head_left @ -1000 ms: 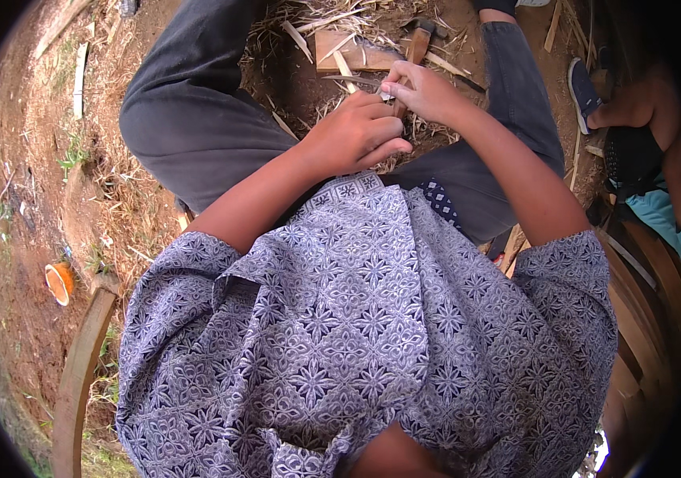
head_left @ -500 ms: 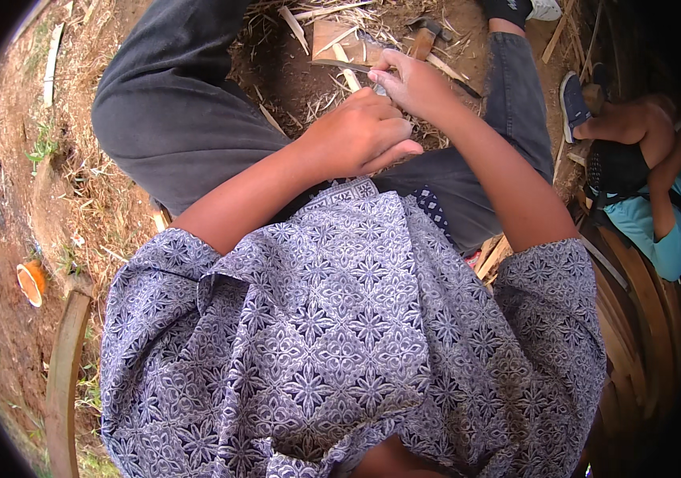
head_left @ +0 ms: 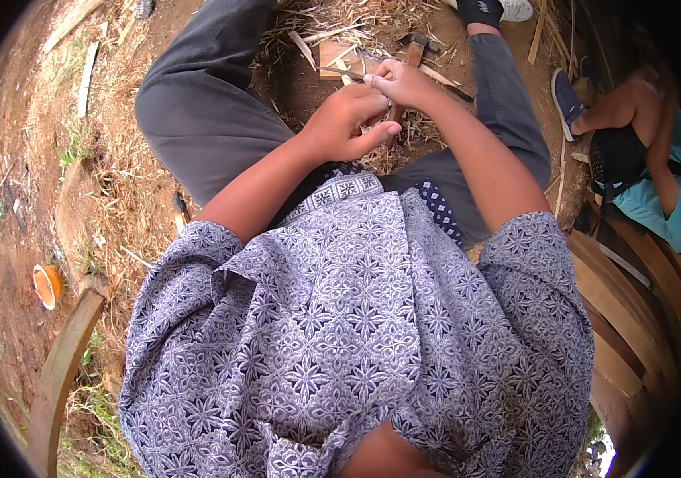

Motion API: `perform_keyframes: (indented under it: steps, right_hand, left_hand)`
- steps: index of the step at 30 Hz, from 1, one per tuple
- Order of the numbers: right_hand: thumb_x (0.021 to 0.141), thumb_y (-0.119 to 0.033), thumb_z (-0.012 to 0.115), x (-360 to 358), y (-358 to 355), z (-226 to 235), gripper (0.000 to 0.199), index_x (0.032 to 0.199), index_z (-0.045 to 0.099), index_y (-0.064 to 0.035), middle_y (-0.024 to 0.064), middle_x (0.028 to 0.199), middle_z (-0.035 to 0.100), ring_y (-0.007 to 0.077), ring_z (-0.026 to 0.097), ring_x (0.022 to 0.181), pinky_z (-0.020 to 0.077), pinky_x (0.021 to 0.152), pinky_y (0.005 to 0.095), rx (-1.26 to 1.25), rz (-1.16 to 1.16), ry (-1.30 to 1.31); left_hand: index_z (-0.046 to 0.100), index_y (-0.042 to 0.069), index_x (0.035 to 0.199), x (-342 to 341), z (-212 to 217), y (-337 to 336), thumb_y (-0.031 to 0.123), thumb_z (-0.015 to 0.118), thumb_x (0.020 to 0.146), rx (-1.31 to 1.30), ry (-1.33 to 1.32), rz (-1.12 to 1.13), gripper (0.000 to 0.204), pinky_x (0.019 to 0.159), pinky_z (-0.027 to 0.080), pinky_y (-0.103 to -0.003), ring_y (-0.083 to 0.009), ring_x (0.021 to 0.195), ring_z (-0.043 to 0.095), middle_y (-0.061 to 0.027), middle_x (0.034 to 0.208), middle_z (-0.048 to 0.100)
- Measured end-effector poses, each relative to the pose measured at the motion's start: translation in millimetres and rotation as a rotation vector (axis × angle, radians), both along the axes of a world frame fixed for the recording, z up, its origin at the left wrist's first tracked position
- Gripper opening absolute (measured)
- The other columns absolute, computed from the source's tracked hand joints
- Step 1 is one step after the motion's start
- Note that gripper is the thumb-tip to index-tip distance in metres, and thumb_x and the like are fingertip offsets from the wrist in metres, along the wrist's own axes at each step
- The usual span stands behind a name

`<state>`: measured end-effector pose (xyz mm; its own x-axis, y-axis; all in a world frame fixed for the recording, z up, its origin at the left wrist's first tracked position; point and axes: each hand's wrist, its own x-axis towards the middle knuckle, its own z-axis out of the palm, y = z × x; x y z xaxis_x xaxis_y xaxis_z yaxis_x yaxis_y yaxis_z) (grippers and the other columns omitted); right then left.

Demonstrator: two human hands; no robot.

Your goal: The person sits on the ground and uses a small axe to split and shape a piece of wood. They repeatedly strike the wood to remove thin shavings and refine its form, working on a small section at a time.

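My left hand (head_left: 347, 121) is closed around a pale, narrow wood strip (head_left: 343, 68), its thumb sticking out to the side. The strip's far end shows beyond my fingers; the rest is hidden in the hand. My right hand (head_left: 406, 84) grips a knife (head_left: 354, 76), its thin dark blade pointing left across the strip. The knife's handle is covered by my fingers. Both hands touch or nearly touch, between my spread legs. Just beyond them a flat wooden board (head_left: 330, 54) lies on the ground, partly under the strip.
A hammer (head_left: 417, 49) lies beyond my right hand among wood shavings (head_left: 372, 20). Another person (head_left: 627, 131) sits at the right, near stacked curved planks (head_left: 623, 311). At the left are an orange bowl-like thing (head_left: 48, 287) and a curved timber (head_left: 65, 374).
Both hands have shifted slightly, and the right hand with the knife has drawn nearer to the left one, so less blade shows. The whole view has also shifted a little.
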<state>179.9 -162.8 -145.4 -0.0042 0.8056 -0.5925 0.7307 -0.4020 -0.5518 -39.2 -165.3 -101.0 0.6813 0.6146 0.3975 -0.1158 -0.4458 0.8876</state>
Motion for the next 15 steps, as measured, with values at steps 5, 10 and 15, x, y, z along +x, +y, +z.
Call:
perform_keyframes:
  steps: [5,10,15]
  right_hand:
    - [0.094,-0.043,0.072,-7.5,7.4,1.7,0.044,0.117,0.066,-0.0062,0.0173,0.097,0.075,0.0309,0.073,0.092,0.0567,0.079,0.0420,0.138,0.174,-0.106]
    - [0.097,-0.026,0.065,-25.2,6.1,29.9,0.041,0.134,0.056,-0.0119,0.0239,0.104,0.072,0.0405,0.070,0.101,0.0541,0.088,0.0493,0.129,0.256,-0.150]
    - [0.096,-0.025,0.065,-38.6,-17.8,18.9,0.040,0.131,0.056,-0.0093,0.0221,0.097,0.073,0.0365,0.072,0.092,0.0556,0.082,0.0456,0.237,-0.019,-0.055]
  left_hand:
    - [0.050,0.003,0.073,-12.7,-13.0,12.6,0.030,0.062,0.100,-0.142,-0.001,0.162,0.041,0.061,0.039,-0.035,-0.0201,0.064,0.048,-0.0087,0.067,0.047]
    - [0.058,0.001,0.097,-12.2,-22.8,45.4,0.033,0.041,0.113,-0.293,-0.075,0.430,0.040,0.078,0.043,-0.029,-0.0136,0.083,0.051,-0.0031,0.086,0.055]
    - [0.042,-0.007,0.125,-6.4,-51.2,34.7,0.044,0.053,0.107,-0.146,0.062,0.777,0.056,0.096,0.042,-0.035,-0.0224,0.103,0.049,-0.0152,0.117,0.041]
